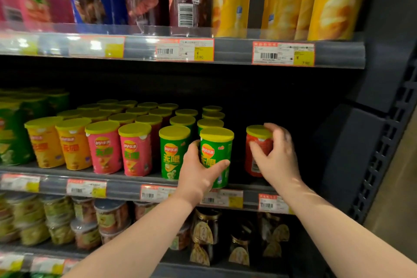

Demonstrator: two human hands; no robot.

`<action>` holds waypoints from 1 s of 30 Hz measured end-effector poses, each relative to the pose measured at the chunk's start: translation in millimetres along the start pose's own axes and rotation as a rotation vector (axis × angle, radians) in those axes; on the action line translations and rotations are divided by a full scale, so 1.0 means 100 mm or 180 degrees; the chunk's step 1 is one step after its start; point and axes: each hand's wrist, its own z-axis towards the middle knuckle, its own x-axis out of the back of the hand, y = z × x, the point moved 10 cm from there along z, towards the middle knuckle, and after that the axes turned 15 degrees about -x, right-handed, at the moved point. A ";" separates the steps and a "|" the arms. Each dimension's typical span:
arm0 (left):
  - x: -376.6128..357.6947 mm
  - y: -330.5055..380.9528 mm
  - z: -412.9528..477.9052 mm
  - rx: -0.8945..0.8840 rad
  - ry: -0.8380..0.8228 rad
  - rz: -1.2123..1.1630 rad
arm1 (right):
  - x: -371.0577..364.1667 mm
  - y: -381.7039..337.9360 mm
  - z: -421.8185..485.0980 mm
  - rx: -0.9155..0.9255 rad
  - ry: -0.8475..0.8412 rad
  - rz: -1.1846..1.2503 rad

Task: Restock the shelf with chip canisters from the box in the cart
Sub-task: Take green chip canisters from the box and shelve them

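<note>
Here, a short red canister [257,153] wears a yellow lid.

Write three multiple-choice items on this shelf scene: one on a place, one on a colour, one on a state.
1. Where is the red canister?
A) right of the green canisters, with a gap
B) between the pink ones
C) on the top shelf

2. What colour are the small canisters' lids?
A) blue
B) yellow
C) white

3. What is the left hand doing?
A) hanging idle
B) gripping the front green canister
C) pressing a price tag

Key:
1 A: it stands alone at the right, under the right hand.
2 B: every lid in the rows is yellow.
3 B: its fingers and thumb curl round that canister.
</note>
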 end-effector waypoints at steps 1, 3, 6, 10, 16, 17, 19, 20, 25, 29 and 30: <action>0.00 -0.02 0.03 -0.0006 0.0024 0.0039 | -0.07 -0.10 -0.02 0.0025 -0.0221 -0.0078; -0.01 -0.03 0.07 -0.0065 0.0062 0.0107 | -0.30 -0.25 -0.05 -0.0034 -0.0740 -0.0329; -0.03 -0.01 0.13 -0.0123 -0.0012 0.0429 | -0.54 -0.39 -0.10 -0.0075 -0.0998 -0.0802; -0.05 -0.04 0.07 -0.0192 -0.0296 0.0551 | -0.65 -0.42 -0.09 -0.0023 -0.0859 -0.0793; 0.10 0.10 -0.27 -0.1343 -0.0584 0.1989 | -0.71 -0.39 -0.04 0.0023 -0.0914 -0.0398; 0.11 0.10 -0.31 -0.1554 -0.0628 0.2275 | -0.76 -0.39 -0.05 0.0030 -0.0988 -0.0396; 0.10 0.01 -0.36 -0.1923 -0.0729 0.2690 | -0.87 -0.39 -0.09 0.0028 -0.1160 -0.0382; 0.09 -0.03 -0.38 -0.2067 -0.0808 0.2733 | -0.91 -0.39 -0.10 0.0013 -0.1218 -0.0357; 0.10 -0.04 -0.46 -0.2517 -0.0867 0.2621 | -0.99 -0.34 -0.14 -0.0074 -0.1143 -0.0394; 0.11 -0.05 -0.46 -0.2468 -0.0839 0.2597 | -1.04 -0.32 -0.14 -0.0145 -0.1190 -0.0227; 0.11 -0.05 -0.47 -0.2478 -0.0834 0.2603 | -1.06 -0.32 -0.14 -0.0163 -0.1249 -0.0177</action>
